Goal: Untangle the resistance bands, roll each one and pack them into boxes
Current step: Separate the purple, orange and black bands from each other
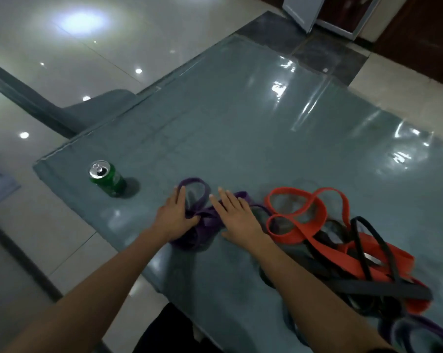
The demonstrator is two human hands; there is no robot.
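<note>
A purple resistance band (202, 220) lies bunched on the grey-green table (240, 123), with one loop reaching up toward the far side. My left hand (176, 212) lies flat on its left part, fingers straight, thumb against the bunch. My right hand (234, 212) presses flat on its right part, fingers straight. To the right, an orange band (302, 225) lies tangled with black bands (368, 289). Another purple band (419, 329) shows at the bottom right edge.
A green drink can (108, 178) stands near the table's left corner, left of my hands. The table's left edge (88, 212) drops to a glossy tiled floor (62, 47). A grey chair (93, 110) stands beyond the left side.
</note>
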